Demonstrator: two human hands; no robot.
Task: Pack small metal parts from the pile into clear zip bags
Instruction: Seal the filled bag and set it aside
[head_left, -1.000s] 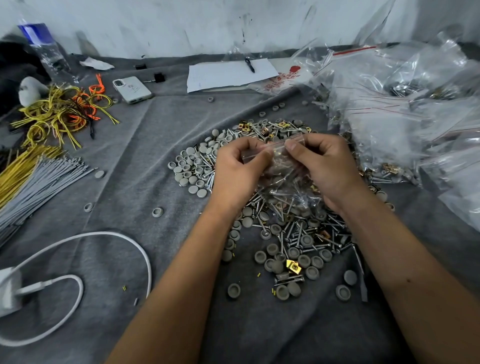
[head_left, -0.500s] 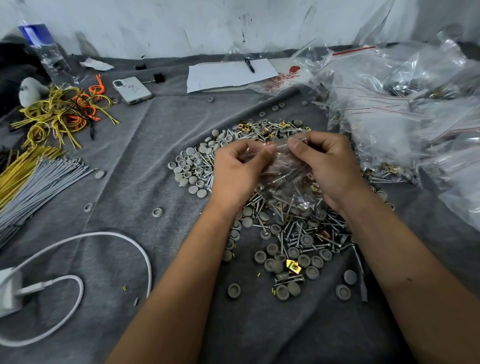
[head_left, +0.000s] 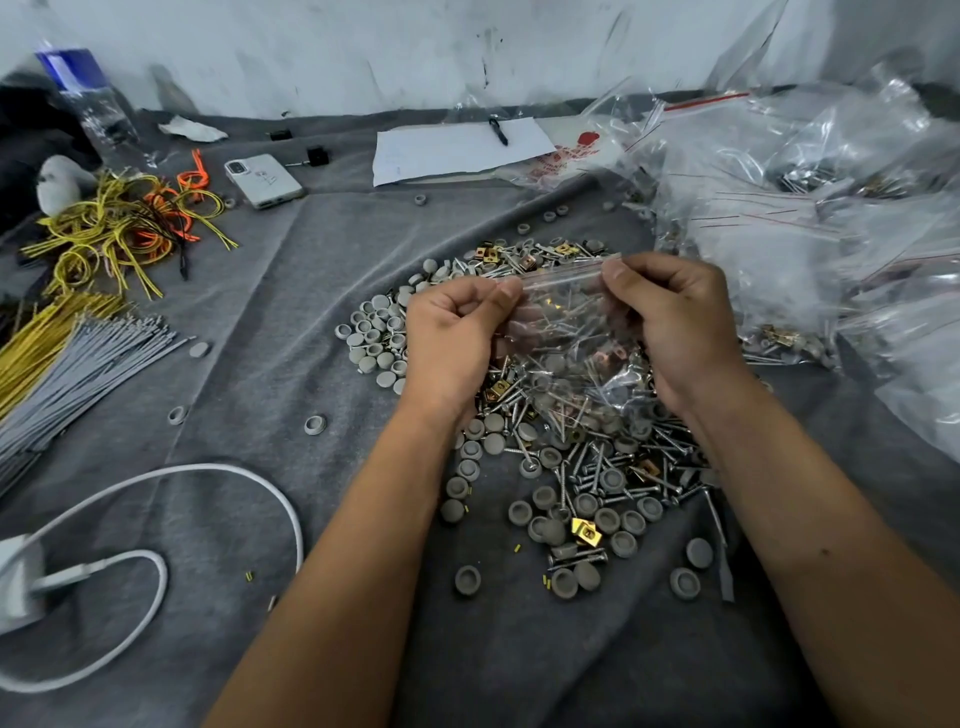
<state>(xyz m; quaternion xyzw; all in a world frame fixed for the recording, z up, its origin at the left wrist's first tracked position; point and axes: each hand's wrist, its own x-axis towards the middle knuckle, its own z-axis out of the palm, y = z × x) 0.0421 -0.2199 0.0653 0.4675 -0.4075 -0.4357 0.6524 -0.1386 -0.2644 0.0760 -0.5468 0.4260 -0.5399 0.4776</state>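
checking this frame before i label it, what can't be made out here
Head view, all of it:
- Zip bag: sealed or open unclear; hands pinch its top strip.
- Bag contents: count hidden by glare and the pile behind.
- Paper: writing too small.
- Bottle: cut off by the edge.

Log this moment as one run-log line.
step: sealing | left hand: pinches zip bag top | right hand: pinches top | bag: holds screws, over pile

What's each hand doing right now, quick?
Left hand: closed, pinching the left end of the bag top.
Right hand: closed, pinching the right end of the same bag.
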